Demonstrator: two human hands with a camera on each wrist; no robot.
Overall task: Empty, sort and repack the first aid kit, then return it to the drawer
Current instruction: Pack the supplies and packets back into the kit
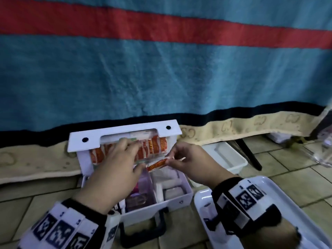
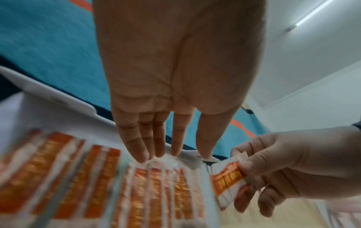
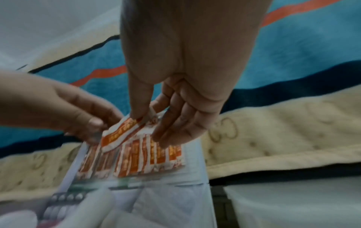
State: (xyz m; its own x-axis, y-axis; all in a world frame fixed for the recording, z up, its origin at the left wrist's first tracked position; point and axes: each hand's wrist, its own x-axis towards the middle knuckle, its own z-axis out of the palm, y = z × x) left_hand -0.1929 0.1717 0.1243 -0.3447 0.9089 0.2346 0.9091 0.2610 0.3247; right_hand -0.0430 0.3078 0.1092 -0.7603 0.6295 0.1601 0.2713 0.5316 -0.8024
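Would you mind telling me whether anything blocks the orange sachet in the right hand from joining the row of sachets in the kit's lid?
Only the left hand: its fingers lie over the row of sachets in the lid. The right hand pinches the single sachet just beside that row, with nothing else visible between.

I see the kit point(image 1: 158, 200), a white plastic case, open on the tiled floor with its black handle toward me and its lid point(image 1: 125, 133) tilted up against the blanket edge. A row of orange-and-white sachets point(image 1: 154, 146) fills a clear pocket inside the lid, side by side. 1 more sachet point(image 1: 157, 164) of the same kind is up in the air just below that row, over the base. The base has dividers; white rolls and packets sit in its right compartments, pinkish items in the left, too blurred for me to name.
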